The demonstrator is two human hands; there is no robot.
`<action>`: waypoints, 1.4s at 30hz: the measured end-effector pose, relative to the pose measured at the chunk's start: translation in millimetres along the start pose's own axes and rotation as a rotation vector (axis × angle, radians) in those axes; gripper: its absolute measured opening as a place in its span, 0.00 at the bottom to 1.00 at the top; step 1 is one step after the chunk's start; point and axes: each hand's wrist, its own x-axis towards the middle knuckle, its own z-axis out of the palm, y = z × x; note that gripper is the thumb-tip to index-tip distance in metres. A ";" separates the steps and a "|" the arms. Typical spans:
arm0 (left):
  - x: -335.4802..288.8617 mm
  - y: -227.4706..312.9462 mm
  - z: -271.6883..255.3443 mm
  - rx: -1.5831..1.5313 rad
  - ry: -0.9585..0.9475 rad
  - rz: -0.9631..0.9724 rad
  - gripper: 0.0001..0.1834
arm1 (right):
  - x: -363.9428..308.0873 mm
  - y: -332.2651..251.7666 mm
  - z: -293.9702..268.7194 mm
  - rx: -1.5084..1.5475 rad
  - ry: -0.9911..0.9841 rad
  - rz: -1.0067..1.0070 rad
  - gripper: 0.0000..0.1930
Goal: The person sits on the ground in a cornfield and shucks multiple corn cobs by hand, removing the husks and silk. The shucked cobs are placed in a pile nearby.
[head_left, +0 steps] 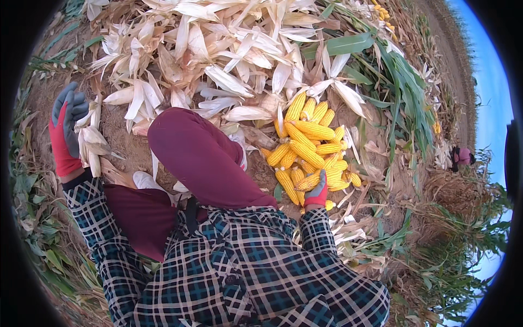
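My left hand (66, 131), in a red and grey glove, is raised at the far left. Its fingers are partly bent and apart, and the palm looks bare. Right against those fingers are dry, pale corn husks (93, 143); whether they touch the glove is hard to tell. On the right, my right hand (317, 192), gloved the same way, is closed around the end of a yellow ear of corn (308, 182). That ear rests on a pile of husked corn ears (308, 152) on the ground. The lower fingers are hidden behind the glove.
A broad heap of dry husks (218, 49) spreads ahead of my bent maroon-trousered knee (190, 147). Green corn leaves (400, 87) lie right of the pile. Another person (462, 157) is far off at the right, near standing stalks. More yellow ears (384, 13) lie at the top right.
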 end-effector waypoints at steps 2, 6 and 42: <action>-3.3 1.1 -3.3 0.060 -0.009 -0.008 0.25 | 2.5 -20.7 -6.2 -0.123 0.006 -0.038 0.29; -6.0 1.1 8.8 0.107 0.069 0.007 0.22 | -13.6 -23.2 30.8 -0.096 -0.054 -0.019 0.30; -228.7 -277.6 -151.9 0.619 0.849 -0.573 0.26 | -196.7 -16.8 458.0 -1.352 -1.921 -0.634 0.16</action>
